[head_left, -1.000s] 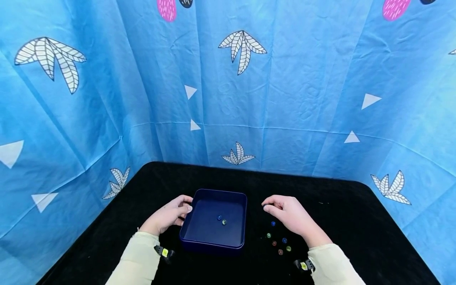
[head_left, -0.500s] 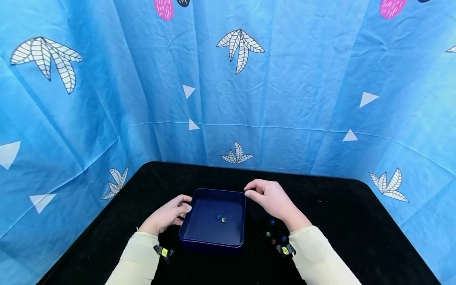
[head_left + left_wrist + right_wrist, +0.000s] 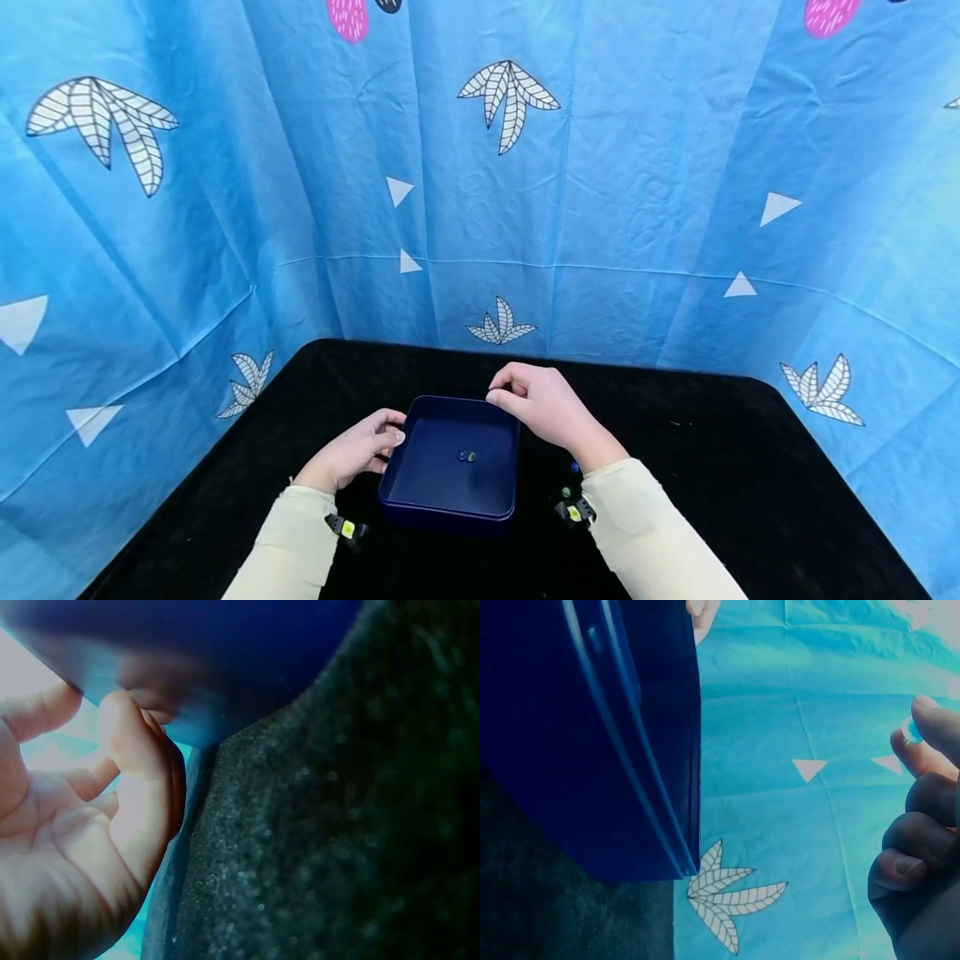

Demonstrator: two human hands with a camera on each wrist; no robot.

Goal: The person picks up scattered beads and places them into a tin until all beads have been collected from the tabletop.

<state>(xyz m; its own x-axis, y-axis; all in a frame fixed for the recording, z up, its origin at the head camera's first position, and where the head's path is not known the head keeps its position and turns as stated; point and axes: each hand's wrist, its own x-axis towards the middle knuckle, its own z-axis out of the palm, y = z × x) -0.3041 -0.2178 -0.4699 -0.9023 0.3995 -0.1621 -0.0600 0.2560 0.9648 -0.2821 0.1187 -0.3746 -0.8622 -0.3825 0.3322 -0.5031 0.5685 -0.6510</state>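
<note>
My left hand (image 3: 363, 450) rests against the outer left wall of a dark blue, square, open-topped box (image 3: 450, 500), its fingertips right at the rim. In the left wrist view, fingers (image 3: 131, 742) touch that smooth wall. Inside the box, a blue marble (image 3: 462, 456) and a greenish marble (image 3: 472, 457) lie side by side. My right hand (image 3: 547, 408) hovers by the far right corner of the box. Between its thumb and index finger it pinches a clear marble with blue (image 3: 911, 730), which shows in the right wrist view.
On the black tablecloth (image 3: 712, 483), a blue marble (image 3: 575, 467) and a green marble (image 3: 566, 492) lie to the right of the box. The right sleeve (image 3: 637, 508) covers the spot where other marbles lay. A blue patterned curtain (image 3: 637, 208) hangs behind the table.
My right hand has moved left and away from me, to the box's far right corner, carrying its marble. The greenish marble has rolled up against the blue one. My left hand has stayed put.
</note>
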